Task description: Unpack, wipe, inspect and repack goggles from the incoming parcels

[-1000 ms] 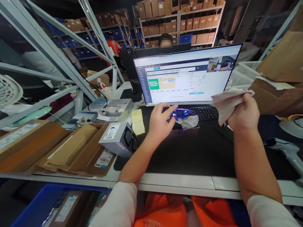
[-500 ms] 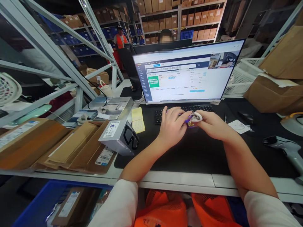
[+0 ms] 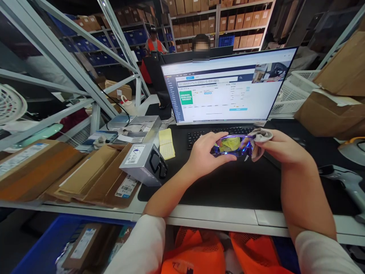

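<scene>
A pair of sunglasses (image 3: 232, 146) with a shiny blue-purple mirrored lens hangs just above the black desk mat (image 3: 228, 186), in front of the keyboard (image 3: 199, 136). My left hand (image 3: 203, 154) grips the left end of the sunglasses, fingers closed round the frame. My right hand (image 3: 278, 146) holds the right end together with a crumpled grey-white cloth (image 3: 261, 137) bunched against the lens. Behind both hands stands a lit monitor (image 3: 225, 89) with a form page.
A grey sunglasses box (image 3: 142, 163) lies on flat cardboard mailers (image 3: 71, 175) at the left. Yellow sticky notes (image 3: 165, 143), a barcode scanner (image 3: 348, 184), cardboard boxes (image 3: 333, 95), a white basket (image 3: 293, 89). A person sits behind the monitor; another in an orange vest (image 3: 154, 45) stands among shelves.
The right hand came down from holding a large wrapping sheet, which is gone. Both hands lifted the sunglasses off the mat and turned the lens toward me, cloth now at its right end.
</scene>
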The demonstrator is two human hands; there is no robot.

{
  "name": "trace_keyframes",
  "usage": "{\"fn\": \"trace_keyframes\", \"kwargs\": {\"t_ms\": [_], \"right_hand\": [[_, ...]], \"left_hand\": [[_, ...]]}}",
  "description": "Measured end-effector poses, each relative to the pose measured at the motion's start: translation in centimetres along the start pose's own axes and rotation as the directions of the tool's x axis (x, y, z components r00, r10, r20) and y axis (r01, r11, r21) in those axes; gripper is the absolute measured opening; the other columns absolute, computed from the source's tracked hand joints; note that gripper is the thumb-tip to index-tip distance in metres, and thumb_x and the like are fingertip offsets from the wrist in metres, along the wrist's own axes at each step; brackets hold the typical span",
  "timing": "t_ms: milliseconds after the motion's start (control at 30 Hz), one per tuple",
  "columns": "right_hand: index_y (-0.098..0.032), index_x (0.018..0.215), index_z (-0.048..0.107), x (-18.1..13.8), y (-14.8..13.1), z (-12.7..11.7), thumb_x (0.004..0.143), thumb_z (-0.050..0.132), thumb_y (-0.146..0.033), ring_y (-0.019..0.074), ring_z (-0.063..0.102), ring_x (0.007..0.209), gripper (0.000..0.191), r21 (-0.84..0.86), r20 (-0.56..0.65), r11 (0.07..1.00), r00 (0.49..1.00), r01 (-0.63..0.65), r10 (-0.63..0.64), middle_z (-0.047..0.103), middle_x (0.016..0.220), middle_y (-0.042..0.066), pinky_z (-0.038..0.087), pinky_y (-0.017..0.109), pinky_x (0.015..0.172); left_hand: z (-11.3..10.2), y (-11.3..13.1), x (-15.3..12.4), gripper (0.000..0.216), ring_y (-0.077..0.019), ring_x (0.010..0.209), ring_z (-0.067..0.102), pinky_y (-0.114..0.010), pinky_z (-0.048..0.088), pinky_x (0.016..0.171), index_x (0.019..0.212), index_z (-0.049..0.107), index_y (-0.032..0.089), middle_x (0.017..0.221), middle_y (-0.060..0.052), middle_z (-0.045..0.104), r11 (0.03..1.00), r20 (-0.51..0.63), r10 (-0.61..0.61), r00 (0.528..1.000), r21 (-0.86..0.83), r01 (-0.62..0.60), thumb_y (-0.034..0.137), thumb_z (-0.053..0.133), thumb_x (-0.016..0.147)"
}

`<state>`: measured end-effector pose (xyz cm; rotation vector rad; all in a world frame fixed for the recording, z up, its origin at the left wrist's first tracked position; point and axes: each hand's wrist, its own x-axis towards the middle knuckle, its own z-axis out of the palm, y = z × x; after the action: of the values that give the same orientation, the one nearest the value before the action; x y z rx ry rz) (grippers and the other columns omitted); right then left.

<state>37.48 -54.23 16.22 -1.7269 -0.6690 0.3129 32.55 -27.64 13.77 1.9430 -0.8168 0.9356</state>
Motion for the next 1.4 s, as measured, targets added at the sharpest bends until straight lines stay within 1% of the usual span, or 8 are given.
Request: {"fn": "trace_keyframes", "kwargs": {"t_ms": [333,467,633,733,900,1133,1300,1400], "right_hand": [[-0.019,0.082,0.075,-0.2,-0.7,0.1,0.089,0.071,-0.051,0.0228,0.069,0.066,0.033,-0.043,0.055,0.999,0.998,0.022,-0.02,0.072,0.074,0.008,0.059,0.037,0.067],[-0.022,0.048,0.069,0.0,-0.9,1.0,0.089,0.06,-0.064,0.0304,0.069,0.098,0.059,0.006,-0.019,0.992,0.992,0.124,-0.124,0.077,0.097,0.012,0.056,0.047,0.094],[-0.023,0.052,0.073,0.1,-0.8,1.4,0.089,0.052,-0.062,0.037,0.06,0.125,0.058,0.202,0.018,0.966,0.985,0.162,-0.169,0.072,0.126,0.006,0.046,0.051,0.11],[-0.024,0.08,0.083,-0.2,-0.9,1.3,0.088,0.052,-0.064,0.0391,0.062,0.121,0.051,0.222,0.01,0.97,0.995,0.099,-0.103,0.073,0.124,0.007,0.049,0.053,0.106],[-0.032,0.117,0.078,-0.4,-1.6,2.1,0.084,0.074,-0.045,0.0296,0.07,0.106,0.035,-0.033,-0.068,0.999,0.997,0.042,-0.045,0.074,0.121,0.003,0.058,0.038,0.086],[-0.022,0.087,0.075,0.0,-1.9,3.2,0.086,0.076,-0.046,0.0225,0.071,0.083,0.024,-0.211,-0.267,0.967,0.943,0.142,-0.197,0.074,0.113,0.007,0.058,0.033,0.069],[-0.024,0.093,0.079,-0.6,-2.8,3.0,0.092,0.07,-0.04,0.0237,0.071,0.072,0.018,-0.243,-0.464,0.929,0.808,0.279,-0.364,0.073,0.071,0.003,0.057,0.045,0.093],[-0.026,0.095,0.081,-1.5,-3.9,3.2,0.093,0.067,-0.036,0.0254,0.072,0.068,0.017,-0.197,-0.495,0.933,0.791,0.302,-0.36,0.07,0.061,0.001,0.057,0.047,0.094]], "left_hand": [[-0.2,0.3,0.1,0.061,-0.0161,0.072,0.065,-0.029,0.054,0.071,0.117,0.069,0.02,0.087,-0.003,0.072,0.999,0.003,0.051,0.999,-0.01,-0.051,0.058,0.083,0.072],[0.0,0.3,0.1,0.06,-0.0151,0.07,0.064,-0.027,0.053,0.069,0.117,0.069,0.018,0.085,-0.004,0.071,0.998,0.016,0.056,0.998,-0.018,-0.056,0.056,0.084,0.073],[0.1,0.2,0.0,0.061,-0.0146,0.07,0.064,-0.027,0.052,0.069,0.117,0.069,0.017,0.086,-0.003,0.072,0.997,0.021,0.074,0.997,0.009,-0.075,0.057,0.083,0.074],[0.2,0.2,0.0,0.062,-0.0146,0.07,0.064,-0.026,0.052,0.069,0.119,0.069,0.017,0.082,-0.002,0.07,0.997,0.037,0.07,0.997,0.032,-0.071,0.057,0.083,0.073],[0.4,0.3,-0.1,0.061,-0.0157,0.073,0.066,-0.027,0.053,0.07,0.118,0.068,0.015,0.086,-0.004,0.072,0.996,0.048,0.081,0.996,0.037,-0.083,0.056,0.082,0.075],[0.5,0.2,-0.1,0.06,-0.0165,0.072,0.066,-0.029,0.053,0.069,0.117,0.068,0.014,0.083,-0.005,0.071,0.993,0.08,0.084,0.993,0.071,-0.09,0.059,0.078,0.078],[0.7,0.3,-0.2,0.062,-0.0173,0.072,0.067,-0.03,0.054,0.07,0.119,0.068,0.014,0.08,-0.004,0.069,0.994,0.099,0.071,0.993,0.07,-0.078,0.061,0.075,0.08],[0.9,0.2,-0.3,0.063,-0.0179,0.075,0.068,-0.031,0.055,0.072,0.121,0.068,0.015,0.083,-0.005,0.071,0.996,0.109,0.059,0.992,0.065,-0.066,0.061,0.075,0.08]]}}
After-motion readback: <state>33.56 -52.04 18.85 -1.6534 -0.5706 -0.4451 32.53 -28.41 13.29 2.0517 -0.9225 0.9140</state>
